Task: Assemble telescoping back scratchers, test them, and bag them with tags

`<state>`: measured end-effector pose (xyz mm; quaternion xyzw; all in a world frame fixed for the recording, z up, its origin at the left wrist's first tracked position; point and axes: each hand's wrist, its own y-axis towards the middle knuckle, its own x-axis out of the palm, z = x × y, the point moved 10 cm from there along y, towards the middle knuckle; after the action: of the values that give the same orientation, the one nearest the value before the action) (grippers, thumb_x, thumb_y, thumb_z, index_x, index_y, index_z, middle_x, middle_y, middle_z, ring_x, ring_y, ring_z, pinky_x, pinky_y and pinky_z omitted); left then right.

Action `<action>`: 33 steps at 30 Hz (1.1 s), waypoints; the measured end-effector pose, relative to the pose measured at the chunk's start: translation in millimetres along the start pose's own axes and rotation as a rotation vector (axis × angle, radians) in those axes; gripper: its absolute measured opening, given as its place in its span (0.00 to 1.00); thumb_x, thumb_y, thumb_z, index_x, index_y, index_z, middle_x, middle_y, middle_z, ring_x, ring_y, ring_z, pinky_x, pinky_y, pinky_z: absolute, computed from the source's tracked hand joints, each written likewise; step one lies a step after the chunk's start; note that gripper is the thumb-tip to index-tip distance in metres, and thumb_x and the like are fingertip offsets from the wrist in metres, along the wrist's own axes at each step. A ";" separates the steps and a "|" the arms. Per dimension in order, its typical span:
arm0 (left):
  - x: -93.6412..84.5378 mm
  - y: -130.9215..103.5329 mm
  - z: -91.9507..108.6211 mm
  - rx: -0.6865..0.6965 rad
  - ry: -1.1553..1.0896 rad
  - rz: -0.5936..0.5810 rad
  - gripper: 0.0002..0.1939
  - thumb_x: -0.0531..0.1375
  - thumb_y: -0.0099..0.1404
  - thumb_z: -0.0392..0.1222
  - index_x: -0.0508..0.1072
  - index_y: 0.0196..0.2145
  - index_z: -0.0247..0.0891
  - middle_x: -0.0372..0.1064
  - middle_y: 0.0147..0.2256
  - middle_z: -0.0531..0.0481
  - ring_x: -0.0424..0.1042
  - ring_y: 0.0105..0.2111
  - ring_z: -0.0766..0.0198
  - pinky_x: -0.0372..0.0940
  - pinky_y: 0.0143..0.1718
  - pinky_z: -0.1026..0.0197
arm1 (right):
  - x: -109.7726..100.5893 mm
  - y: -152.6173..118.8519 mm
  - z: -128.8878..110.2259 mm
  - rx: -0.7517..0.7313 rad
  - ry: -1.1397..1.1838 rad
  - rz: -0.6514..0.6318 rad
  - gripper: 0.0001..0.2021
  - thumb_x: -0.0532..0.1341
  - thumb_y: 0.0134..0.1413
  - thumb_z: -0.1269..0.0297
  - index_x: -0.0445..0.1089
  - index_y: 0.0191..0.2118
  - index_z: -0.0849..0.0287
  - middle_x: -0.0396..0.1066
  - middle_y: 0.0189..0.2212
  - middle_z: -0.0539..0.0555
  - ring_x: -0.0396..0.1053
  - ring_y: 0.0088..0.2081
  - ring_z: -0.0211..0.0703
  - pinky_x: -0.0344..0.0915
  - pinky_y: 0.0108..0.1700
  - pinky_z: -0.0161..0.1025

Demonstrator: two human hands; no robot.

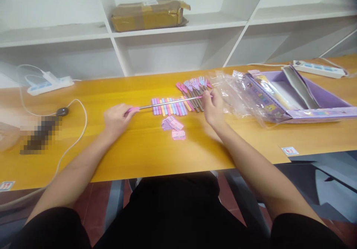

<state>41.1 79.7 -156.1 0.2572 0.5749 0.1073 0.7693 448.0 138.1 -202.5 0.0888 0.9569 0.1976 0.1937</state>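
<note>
A white shelf unit fills the upper part of the frame, with a taped brown box in its middle compartment. Below it, an orange-yellow table runs across the picture.

You hold a thin metal rod with pink ends above the middle of the table, slightly tilted, its right end higher in the frame. Your left hand, left of centre, is closed around one pink end. Your right hand, right of centre, grips the other end between thumb and fingers.

The rod crosses in front of a row of pastel sticks lying side by side at the centre. Just right of them, near your right hand, lies a cluster of rods with pink, lilac and blue claw-shaped heads. Small pink and purple cards lie just below the sticks, some overlapping.

At the right of the frame, clear plastic bags lie beside an open purple box. One white power strip sits at the upper right, behind that box; another power strip is at the left, above a small black object on a cable.
</note>
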 end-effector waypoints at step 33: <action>-19.1 -43.1 90.4 0.536 -0.194 0.201 0.15 0.62 0.88 0.50 0.88 0.51 0.44 0.88 0.38 0.52 0.83 0.32 0.66 0.68 0.34 0.62 | 58.8 -69.7 -101.8 -0.733 0.000 -0.369 0.11 0.56 0.88 0.56 0.70 0.60 0.53 0.76 0.49 0.59 0.76 0.49 0.52 0.74 0.52 0.49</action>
<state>114.4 9.9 -144.0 0.5157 0.4781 0.0025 0.7109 346.7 54.5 -164.7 -0.1593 0.8230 0.4873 0.2446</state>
